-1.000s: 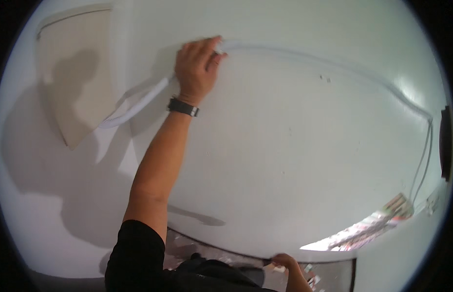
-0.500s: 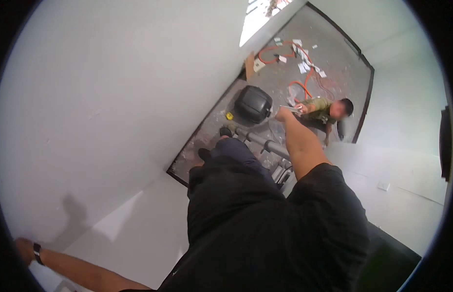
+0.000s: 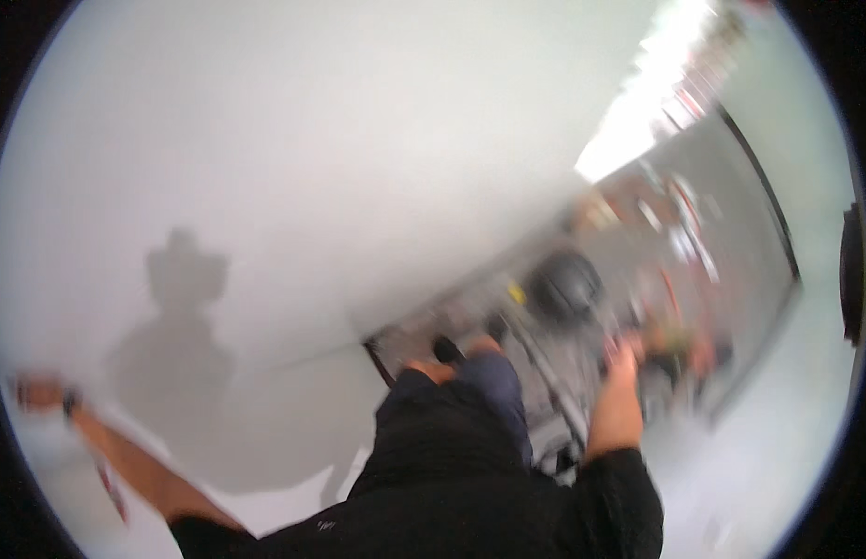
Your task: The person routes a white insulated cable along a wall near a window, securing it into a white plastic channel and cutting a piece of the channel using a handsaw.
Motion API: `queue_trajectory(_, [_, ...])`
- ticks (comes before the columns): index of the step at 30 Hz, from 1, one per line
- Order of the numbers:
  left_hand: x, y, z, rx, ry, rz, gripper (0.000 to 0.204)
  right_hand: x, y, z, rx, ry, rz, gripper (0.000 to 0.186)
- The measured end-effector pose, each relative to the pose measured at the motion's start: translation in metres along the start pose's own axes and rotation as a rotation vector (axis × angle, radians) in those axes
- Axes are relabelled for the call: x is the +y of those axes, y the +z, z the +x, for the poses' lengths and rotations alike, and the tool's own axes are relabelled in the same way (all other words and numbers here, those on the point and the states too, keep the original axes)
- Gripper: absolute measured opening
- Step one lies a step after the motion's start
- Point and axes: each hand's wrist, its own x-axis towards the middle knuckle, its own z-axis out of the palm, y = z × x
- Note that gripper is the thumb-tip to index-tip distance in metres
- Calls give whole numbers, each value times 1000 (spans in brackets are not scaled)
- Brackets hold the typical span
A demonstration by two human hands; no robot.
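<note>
My left hand [image 3: 40, 393], with a black wristband, is out at the far left against the pale wall [image 3: 358, 130]; its fingers are smeared by motion. My right hand [image 3: 621, 350] reaches down at the lower right toward a co-worker [image 3: 675, 345] in an olive top, who is badly blurred; I cannot make out what is between us. Below me are my feet [image 3: 447, 349] and grey metal poles [image 3: 554, 382], beside my legs.
On the grey floor [image 3: 750, 205] lie a black rounded case [image 3: 565, 287], a small yellow object [image 3: 517, 293], orange hose [image 3: 670, 289] and scattered white pieces. A bright opening [image 3: 638, 112] shows at the top right; my shadow falls on the wall.
My view has swung down from the white conduit on the wall to the floor and co-worker. My right arm has reached down; my left hand now appears at the far left.
</note>
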Motion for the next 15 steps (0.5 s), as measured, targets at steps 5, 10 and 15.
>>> queue_trajectory(5, [48,-79,99,150,1,29,37,58,196,24,-171,366,-325,65])
queue_trajectory(10, [128,-117,85,215,-71,91,38,-33,270,-38,-356,349,-933,63])
queue_trajectory(15, [135,-109,94,224,-1,-14,36,-129,363,-168,-620,101,-1233,61])
